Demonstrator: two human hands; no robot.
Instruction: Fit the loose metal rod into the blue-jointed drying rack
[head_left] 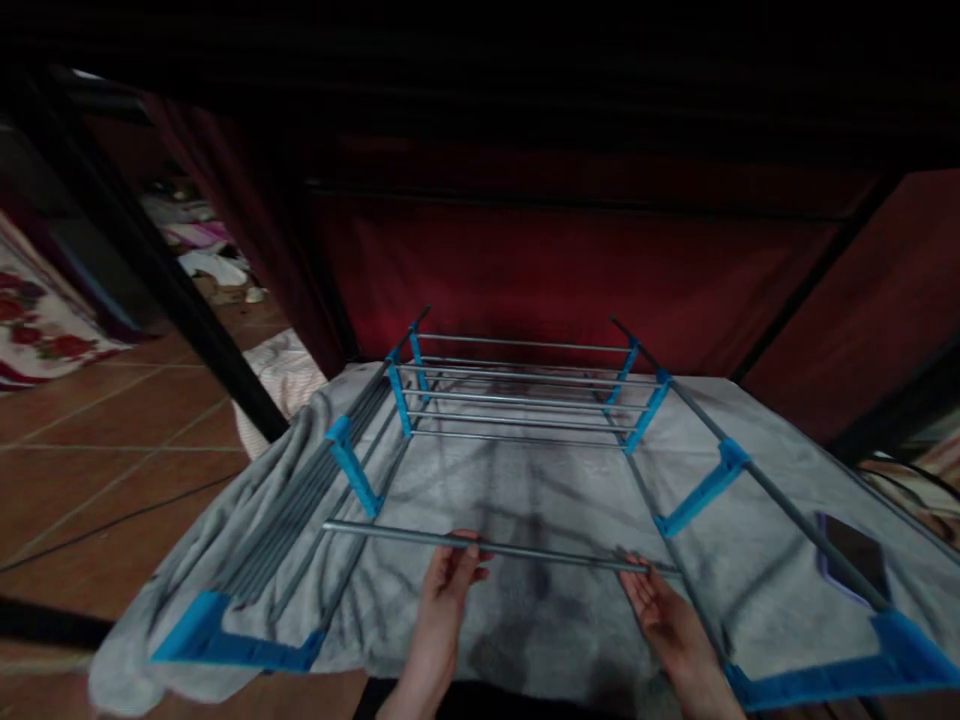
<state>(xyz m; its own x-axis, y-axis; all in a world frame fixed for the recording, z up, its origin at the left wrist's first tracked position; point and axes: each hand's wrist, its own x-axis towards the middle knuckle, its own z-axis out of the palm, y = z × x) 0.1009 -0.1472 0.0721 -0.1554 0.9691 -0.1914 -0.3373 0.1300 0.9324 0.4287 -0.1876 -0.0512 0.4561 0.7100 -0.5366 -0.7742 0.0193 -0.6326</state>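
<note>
A folding drying rack (525, 400) of grey metal rods and blue plastic joints lies on a grey blanket (525, 620). Both my hands hold one loose grey rod (540, 550) that runs crosswise in front of me. My left hand (448, 580) pinches the rod near its middle with thumb and fingers. My right hand (656, 600) grips it near its right end, close to a blue joint (701, 490).
A dark phone (851, 555) lies on the blanket at the right, beside the rack's right rail. Red fabric walls with black poles (172, 290) stand behind and at both sides. Brown tiled floor (97, 460) with scattered cloths lies to the left.
</note>
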